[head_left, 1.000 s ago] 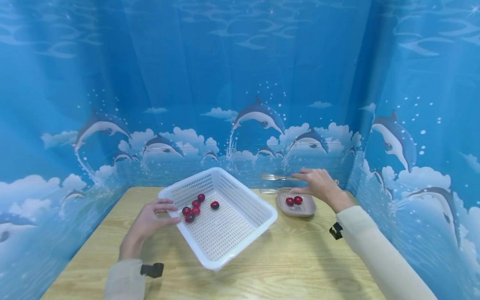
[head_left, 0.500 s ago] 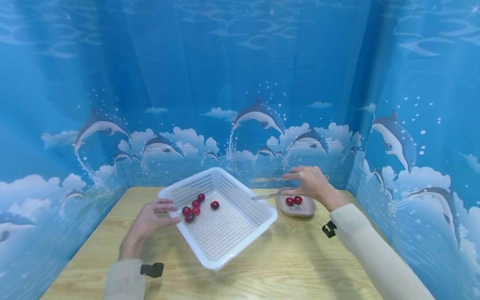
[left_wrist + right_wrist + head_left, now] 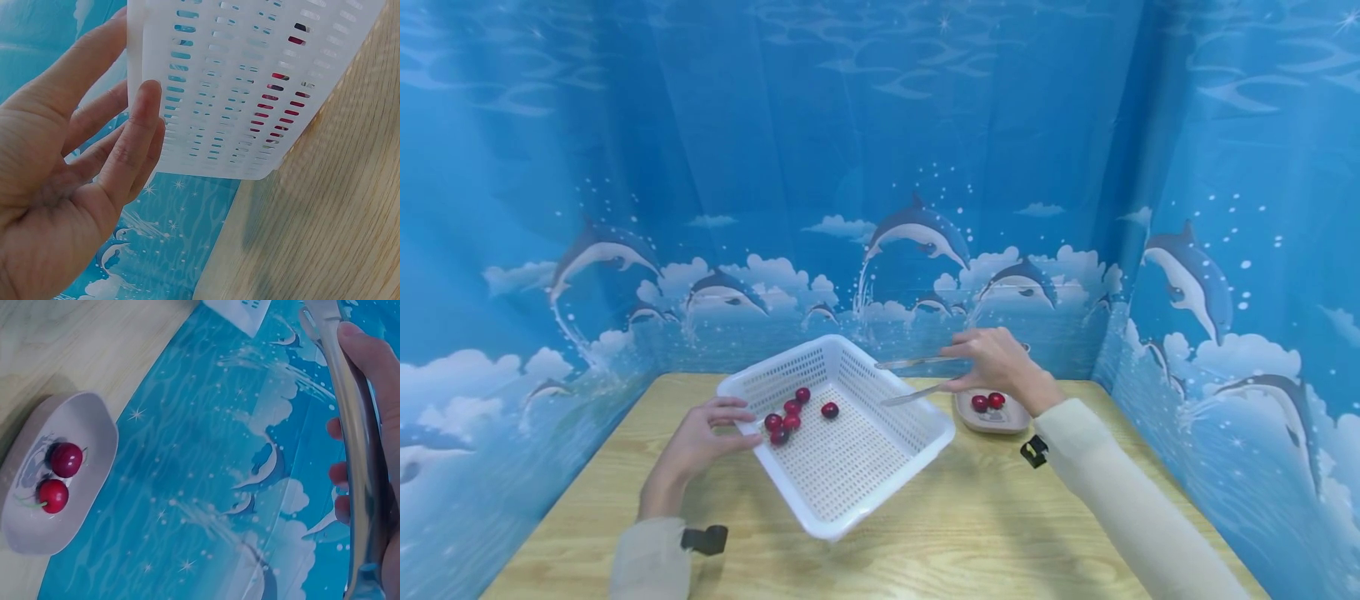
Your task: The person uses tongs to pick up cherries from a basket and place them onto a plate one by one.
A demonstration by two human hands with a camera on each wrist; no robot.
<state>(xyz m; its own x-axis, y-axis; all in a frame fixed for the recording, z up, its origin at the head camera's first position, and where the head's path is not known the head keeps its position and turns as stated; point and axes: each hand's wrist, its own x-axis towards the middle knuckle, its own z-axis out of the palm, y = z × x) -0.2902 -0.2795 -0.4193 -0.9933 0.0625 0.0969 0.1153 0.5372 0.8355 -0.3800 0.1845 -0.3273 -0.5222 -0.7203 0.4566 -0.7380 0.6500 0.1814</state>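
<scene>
A white perforated plastic basket [image 3: 850, 454] stands askew on the table, with several dark red cherries [image 3: 792, 422] gathered toward its left side and one apart from them. My left hand [image 3: 696, 442] holds the basket's left rim; the left wrist view shows fingers on both sides of it. My right hand [image 3: 997, 367] grips metal tongs [image 3: 353, 437]. Their two arms are spread apart and point left, with the tips over the basket's right side and nothing between them. Below the right hand is a small pinkish-grey dish [image 3: 90, 419] holding two cherries [image 3: 65, 459].
The wooden table [image 3: 985, 533] bears both the basket and the dish. Blue curtains with dolphin prints [image 3: 917, 229] close in the back and both sides. The basket's raised right rim lies between the dish and the cherries inside it.
My right hand has carried the tongs leftward from above the dish, and their tips now reach over the basket's right side. The left hand, basket and cherries stay put.
</scene>
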